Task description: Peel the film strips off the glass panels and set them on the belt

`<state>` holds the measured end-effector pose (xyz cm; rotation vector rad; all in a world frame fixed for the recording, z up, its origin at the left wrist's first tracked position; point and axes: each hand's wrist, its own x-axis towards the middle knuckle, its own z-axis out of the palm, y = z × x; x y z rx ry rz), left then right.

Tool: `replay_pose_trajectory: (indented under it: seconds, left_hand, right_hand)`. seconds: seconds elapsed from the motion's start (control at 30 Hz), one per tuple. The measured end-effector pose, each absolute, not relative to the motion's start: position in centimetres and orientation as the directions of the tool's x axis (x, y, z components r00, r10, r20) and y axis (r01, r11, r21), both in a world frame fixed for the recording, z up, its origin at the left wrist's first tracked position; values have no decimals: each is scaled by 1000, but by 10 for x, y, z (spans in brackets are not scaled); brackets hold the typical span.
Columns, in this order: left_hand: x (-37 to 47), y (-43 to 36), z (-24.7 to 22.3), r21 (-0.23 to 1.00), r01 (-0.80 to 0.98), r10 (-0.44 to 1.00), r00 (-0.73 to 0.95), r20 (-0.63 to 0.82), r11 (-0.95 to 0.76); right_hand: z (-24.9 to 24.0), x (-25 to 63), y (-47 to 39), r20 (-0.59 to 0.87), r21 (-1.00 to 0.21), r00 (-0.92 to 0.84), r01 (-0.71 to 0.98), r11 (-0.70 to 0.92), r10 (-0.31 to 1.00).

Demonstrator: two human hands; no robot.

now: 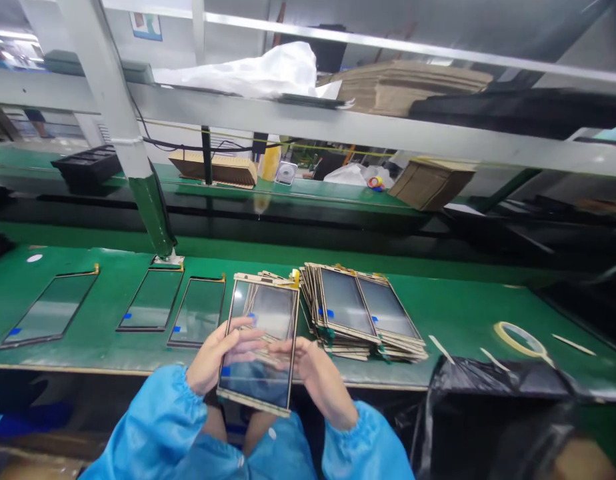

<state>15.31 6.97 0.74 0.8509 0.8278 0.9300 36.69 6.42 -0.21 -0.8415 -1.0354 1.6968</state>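
A framed glass touch panel (255, 390), with a gold ribbon tab at its top right corner, is held tilted above the front edge of the bench. My left hand (221, 353) grips its left side, and the fingers show through the clear glass behind it. At the right edge my right hand (321, 377) holds it too, fingertips reaching behind the pane. Just right of the held panel stand stacked panels (345, 303) in two leaning piles with blue stickers. Some loose panels are partly hidden behind the held one.
Single panels (195, 313) lie flat to the left, one farther out (53, 310). A tape roll (521, 339) rests on the green bench (463, 303) at right, near a black plastic bag (498, 380). A post (145, 200) rises from the bench; a shelf (368, 127) spans above.
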Motion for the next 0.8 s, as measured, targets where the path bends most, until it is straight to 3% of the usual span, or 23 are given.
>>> replay_pose_trajectory:
  seconds: [0.2, 0.37, 0.53, 0.67, 0.73, 0.8]
  left_hand:
    - [141, 39, 21, 900, -186, 860, 421, -289, 394]
    - [135, 32, 28, 929, -84, 866, 401, -298, 359]
    - [135, 33, 35, 909, -72, 829, 445, -340, 411]
    - [134, 36, 40, 903, -27, 799, 478, -365, 429]
    - [132, 38, 44, 902, 21, 788, 478, -387, 431]
    - [130, 39, 48, 900, 81, 770, 488, -410, 428]
  right_hand:
    - [40, 398, 103, -238, -908, -486, -197, -371, 841]
    - [58, 400, 104, -193, -972, -490, -24, -235, 850]
    - [48, 395, 94, -128, -990, -445, -1, -144, 886]
    - [30, 397, 93, -157, -987, -403, 35, -156, 902]
    - [27, 400, 95, -176, -982, -450, 136, -127, 875]
    - [33, 400, 99, -112, -956, -456, 291, 29, 883]
